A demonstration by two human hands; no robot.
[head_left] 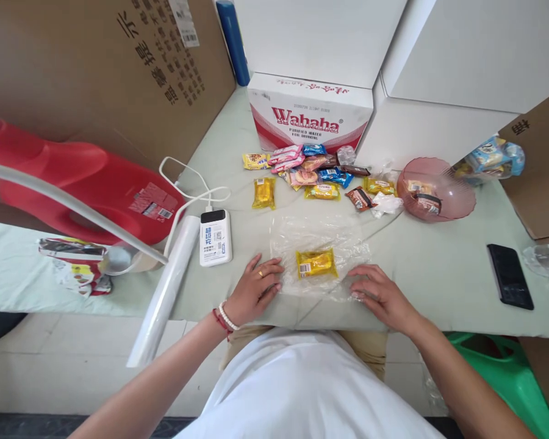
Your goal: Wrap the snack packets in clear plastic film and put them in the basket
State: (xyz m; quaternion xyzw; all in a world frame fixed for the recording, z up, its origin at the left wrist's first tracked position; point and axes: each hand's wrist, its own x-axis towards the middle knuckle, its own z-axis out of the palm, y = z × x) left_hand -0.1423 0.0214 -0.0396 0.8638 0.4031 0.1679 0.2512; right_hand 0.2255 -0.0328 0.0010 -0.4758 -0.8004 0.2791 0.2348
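A sheet of clear plastic film lies spread on the table in front of me. On its middle sits a yellow wrapped snack with a barcode on its label. At the film's left edge rests my left hand, fingers apart, with a ring and a bracelet. My right hand is at the right edge, its fingers loosely spread and touching or just over the film. Neither hand touches the snack. Beyond the film lie another yellow wrapped snack and a pile of small wrapped snacks.
A white power bank with a cable and a roll of plastic film lie at left, near a large red jug. A pink bowl holds snacks at right. A phone lies further right. A Wahaha carton stands behind.
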